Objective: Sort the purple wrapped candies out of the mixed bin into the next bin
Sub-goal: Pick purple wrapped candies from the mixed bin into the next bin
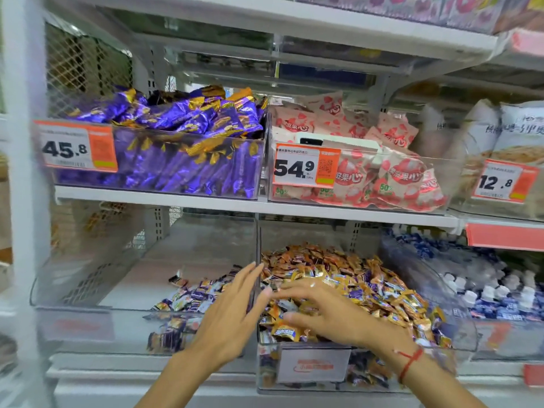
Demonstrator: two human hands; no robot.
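Purple candies (357, 293) sit scattered through the mixed bin (303, 366) at the lower shelf's front edge, some under my right hand (329, 312), its fingers (279, 291) spread, holding nothing I can see. My left hand (228, 313) (flat, relaxed) waits over the next bin (88, 313), ready to receive.

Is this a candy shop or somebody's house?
Most likely a shop's candy aisle: orange price tags hang on clear bins of wrapped sweets, stacked on white metal shelves.

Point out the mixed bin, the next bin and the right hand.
mixed bin (312, 367), head view, front wall label.
next bin (123, 328), head view, front wall.
right hand (326, 312), head view, back of hand.
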